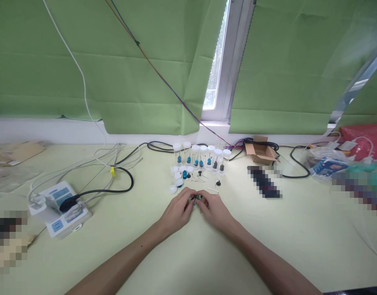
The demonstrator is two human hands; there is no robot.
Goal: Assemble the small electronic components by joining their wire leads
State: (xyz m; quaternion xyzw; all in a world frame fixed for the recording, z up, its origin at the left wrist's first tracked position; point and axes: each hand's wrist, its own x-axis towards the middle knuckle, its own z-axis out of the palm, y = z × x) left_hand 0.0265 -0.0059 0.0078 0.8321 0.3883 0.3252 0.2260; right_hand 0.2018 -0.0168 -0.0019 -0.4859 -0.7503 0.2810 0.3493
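Close together at the middle of the table, my left hand (178, 208) and my right hand (215, 209) pinch one small green-and-black part (197, 197) between their fingertips. It looks like a little circuit board, but the fingers cover much of it. Just beyond stand several clear tubes with white caps (195, 148), with blue or dark pieces inside. In front of them lie loose white caps (172, 189), a blue piece (184, 174) and small black round parts (218, 183). A thin L-shaped metal rod, like a hex key (213, 190), rests beyond my right hand.
On the left, a white power strip (68, 209) carries plugs and a black cable (108, 191). An open cardboard box (262, 151) sits at the back right, near a blue-and-white packet (328, 167) in plastic. Cables run along the wall, under green blinds (145, 82).
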